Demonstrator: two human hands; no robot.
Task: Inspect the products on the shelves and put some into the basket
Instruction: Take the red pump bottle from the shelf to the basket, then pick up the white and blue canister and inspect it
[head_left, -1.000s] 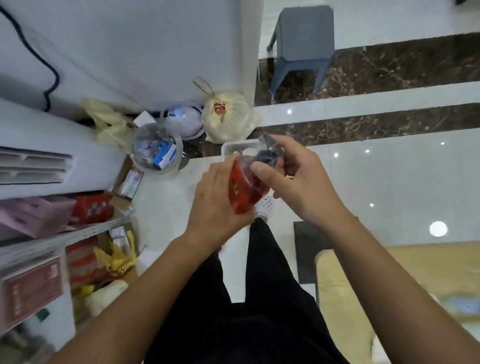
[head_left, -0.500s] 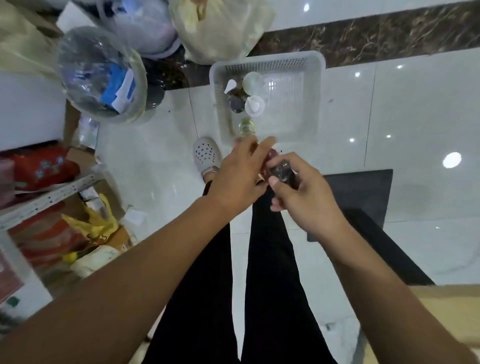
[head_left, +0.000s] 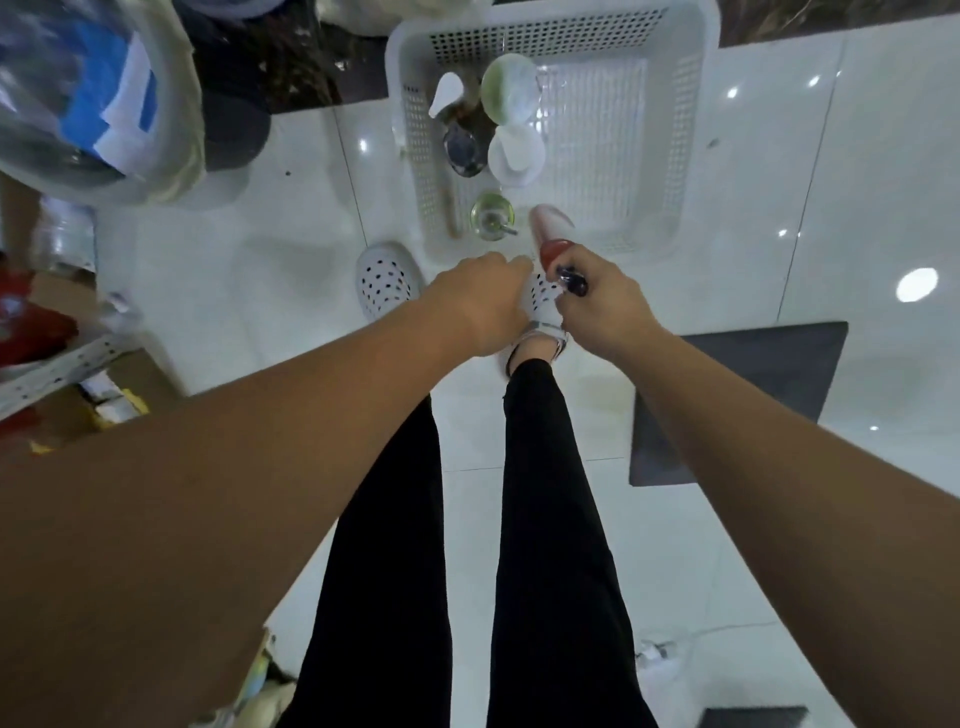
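Your right hand (head_left: 597, 296) holds a red bottle (head_left: 553, 234) by its dark cap end; the fingers are curled around it, so this grip is closed on the bottle. The bottle points away from you and its far end reaches over the near rim of the white basket (head_left: 691, 171), which stands on the floor in front of your feet. Your left hand (head_left: 483, 301) is just beside the right hand, near the same rim of the basket, with the fingers bent downward. I cannot tell if this grip holds something, because the fingers are hidden behind the back of the hand.

Inside the basket, on its left side, you see several small things close together: a white round lid (head_left: 516, 156), a greenish round container (head_left: 509, 85), a small clear bottle (head_left: 492, 215) and a dark item (head_left: 461, 150). The right part of the basket shows bare mesh.

Left of the basket lies a clear plastic bag (head_left: 93, 98) with blue and white contents. Your white shoe (head_left: 387, 280) stands just before the basket.
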